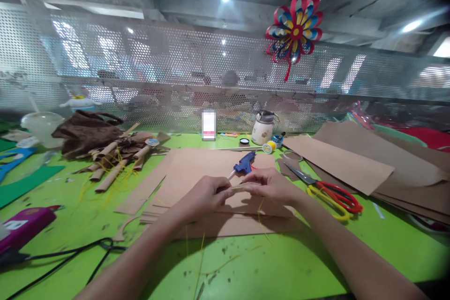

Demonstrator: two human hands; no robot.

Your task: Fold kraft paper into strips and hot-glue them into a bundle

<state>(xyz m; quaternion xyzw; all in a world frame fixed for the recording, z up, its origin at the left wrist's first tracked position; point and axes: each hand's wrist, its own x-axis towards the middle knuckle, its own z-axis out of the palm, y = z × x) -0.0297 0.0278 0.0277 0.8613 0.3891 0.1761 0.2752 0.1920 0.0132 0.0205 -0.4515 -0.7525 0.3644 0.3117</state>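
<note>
Between my two hands, over the stacked brown sheets point(197, 164), is a small strip of brown paper point(242, 187). My left hand point(213, 192) pinches its left end, and the fingers of my right hand point(265, 183) close on its right end. A yellow thread point(260, 215) hangs below my right hand. Just beyond the hands lies a blue hot glue gun point(245, 163), its nozzle aimed toward my left hand. Scissors point(328, 193) with red and yellow handles rest right of my right hand.
Rolled brown paper tubes point(112, 173) with yellow threads lie at the left beside a brown bag point(86, 133). A purple tool point(26, 227) with a black cord is at front left. Large brown sheets point(346, 159) cover the right. A bottle point(263, 129) and phone point(208, 125) stand behind.
</note>
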